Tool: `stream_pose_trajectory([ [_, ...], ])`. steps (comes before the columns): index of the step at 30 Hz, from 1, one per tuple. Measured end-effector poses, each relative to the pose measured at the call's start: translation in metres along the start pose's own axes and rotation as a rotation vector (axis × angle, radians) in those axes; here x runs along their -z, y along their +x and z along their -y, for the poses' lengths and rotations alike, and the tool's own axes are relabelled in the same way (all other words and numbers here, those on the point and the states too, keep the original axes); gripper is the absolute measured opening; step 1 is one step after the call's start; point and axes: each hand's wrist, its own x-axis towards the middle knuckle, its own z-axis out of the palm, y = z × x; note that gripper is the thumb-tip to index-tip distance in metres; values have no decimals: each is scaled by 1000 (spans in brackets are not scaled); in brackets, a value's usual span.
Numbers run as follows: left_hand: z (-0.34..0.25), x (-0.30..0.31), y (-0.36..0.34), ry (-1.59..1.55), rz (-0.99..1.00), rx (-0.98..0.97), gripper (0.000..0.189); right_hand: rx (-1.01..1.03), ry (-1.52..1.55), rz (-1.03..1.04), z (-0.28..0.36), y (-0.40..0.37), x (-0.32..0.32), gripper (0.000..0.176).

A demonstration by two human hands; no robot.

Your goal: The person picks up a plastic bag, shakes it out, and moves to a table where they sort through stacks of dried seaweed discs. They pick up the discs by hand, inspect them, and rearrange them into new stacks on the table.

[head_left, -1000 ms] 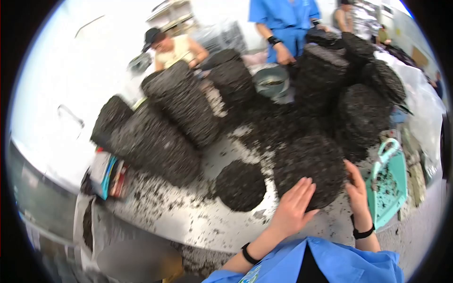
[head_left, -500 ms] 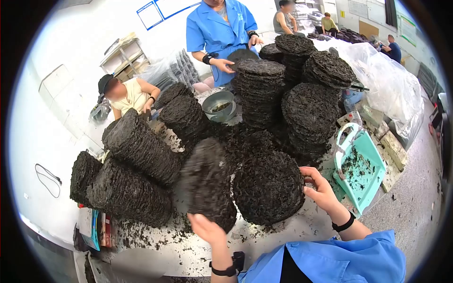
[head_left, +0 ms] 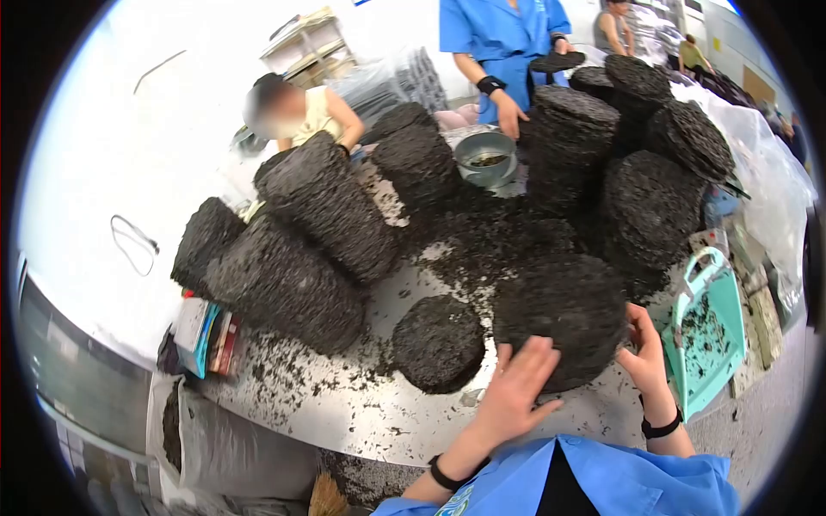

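In front of me is a large round dark sheet (head_left: 559,301), rough like dried seaweed and slightly blurred; it looks like the top of a pile. My left hand (head_left: 518,394) lies on its lower left part with the fingers stretched out. At its right edge, my right hand (head_left: 644,351) has the thumb and bent fingers against the rim; the fingertips are partly hidden. Just left of it, a smaller round stack (head_left: 439,342) of the same material lies on the pale table (head_left: 379,417).
Tall stacks (head_left: 292,279) lean at the left, and more stacks (head_left: 654,211) stand at the right. A grey bowl (head_left: 486,159) sits at the back, a turquoise dustpan (head_left: 707,340) on the right. Across the table are a person in blue (head_left: 508,34) and a person in a cream top (head_left: 323,116).
My view has swung left and down. The blurred round piece by my left hand is no longer held upright; that hand now lies on the sheet beside my right hand.
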Motion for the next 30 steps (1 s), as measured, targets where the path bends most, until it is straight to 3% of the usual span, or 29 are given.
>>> stream_pose_trajectory([
  [7,4,0,5,-126,-46,-28,57,-11,-34,-20,12,-4,-4,68],
  [9,21,12,-2,-235,-224,18,55,-22,-34,-11,12,-4,-3,64],
  [10,33,15,-8,-359,-322,214,52,-21,-33,-12,11,-4,-3,64],
  [11,59,18,-15,-201,-381,287,56,3,-24,-33,11,-6,-3,63],
  [13,92,24,-35,88,-177,499,75,33,-16,-53,8,-10,0,62],
  [15,117,6,-67,366,123,583,74,45,-53,-91,4,-14,4,63],
  [18,134,-10,-86,350,201,546,69,20,-2,-84,1,-16,8,59],
  [22,139,-5,-87,285,219,493,66,46,15,-64,-1,-16,13,47],
  [25,136,-6,-83,419,281,420,66,87,0,-79,-1,-17,16,42],
  [29,166,-6,-94,414,25,299,51,214,-157,-96,12,-24,27,33],
  [30,163,11,-78,476,-36,499,43,217,-159,-113,15,-27,30,32],
])
